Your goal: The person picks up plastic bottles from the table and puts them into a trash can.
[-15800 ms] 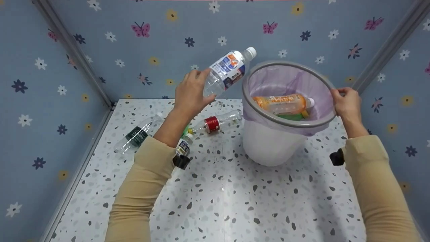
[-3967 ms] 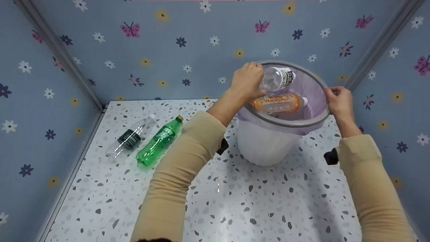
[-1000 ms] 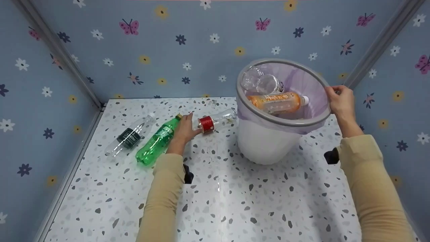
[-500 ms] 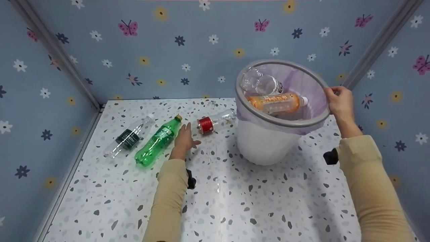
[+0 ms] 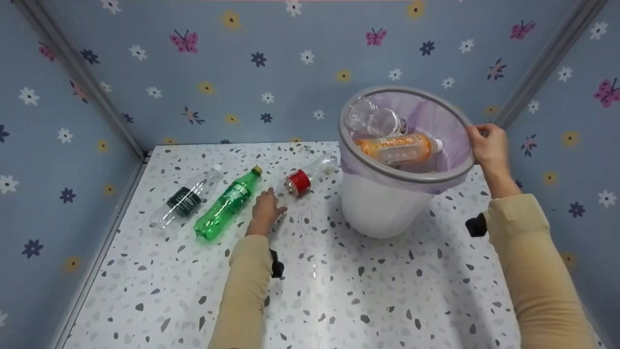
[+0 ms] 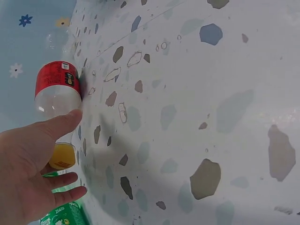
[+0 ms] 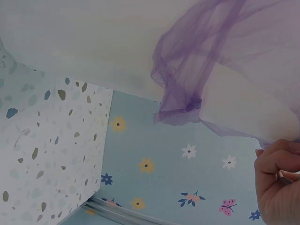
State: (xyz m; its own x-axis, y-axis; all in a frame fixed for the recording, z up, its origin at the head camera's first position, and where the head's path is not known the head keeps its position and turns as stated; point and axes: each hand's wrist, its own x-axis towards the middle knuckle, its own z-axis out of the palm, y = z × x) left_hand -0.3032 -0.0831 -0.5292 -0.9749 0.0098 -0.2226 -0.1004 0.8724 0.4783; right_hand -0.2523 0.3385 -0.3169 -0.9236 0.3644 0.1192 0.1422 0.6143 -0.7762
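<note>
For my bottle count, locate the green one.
In the head view, the green bottle lies left of centre, between the dark-labelled clear bottle and the left hand.

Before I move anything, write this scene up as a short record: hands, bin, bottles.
Left hand: holding nothing; nearest the green bottle and red-labelled bottle
Right hand: gripping the bin's grey rim
Bin: white, purple liner
Inside: orange-labelled bottle, clear bottles; anything underneath hard to tell
Outside: green, red-labelled and dark-labelled bottle, all lying down
</note>
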